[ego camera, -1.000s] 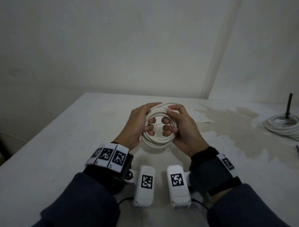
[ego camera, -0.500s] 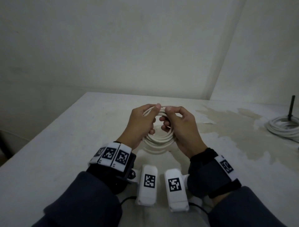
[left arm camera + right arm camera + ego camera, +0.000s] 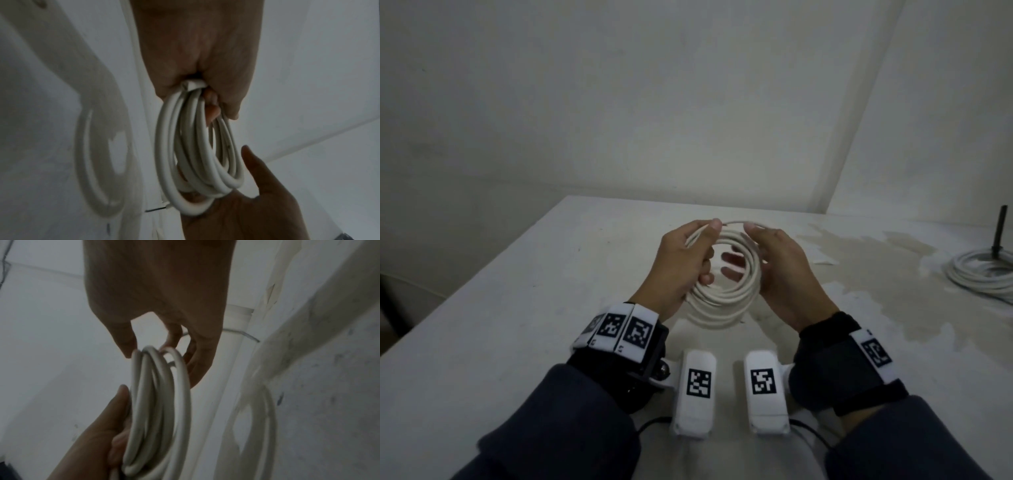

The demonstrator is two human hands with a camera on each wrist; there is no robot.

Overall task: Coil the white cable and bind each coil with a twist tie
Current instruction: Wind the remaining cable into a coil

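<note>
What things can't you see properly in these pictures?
- Any twist tie: none discernible in any view; both hands cover parts of the round white cable coil.
- Second white cable coil: cut off by the head view's right edge.
- Left hand fingers: mostly hidden behind the coil in the head view.
- Right hand fingertips: blurred in the right wrist view.

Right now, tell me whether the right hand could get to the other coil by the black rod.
Probably not yet: the right hand is holding the coil with the left hand; the other coil lies far right.
</note>
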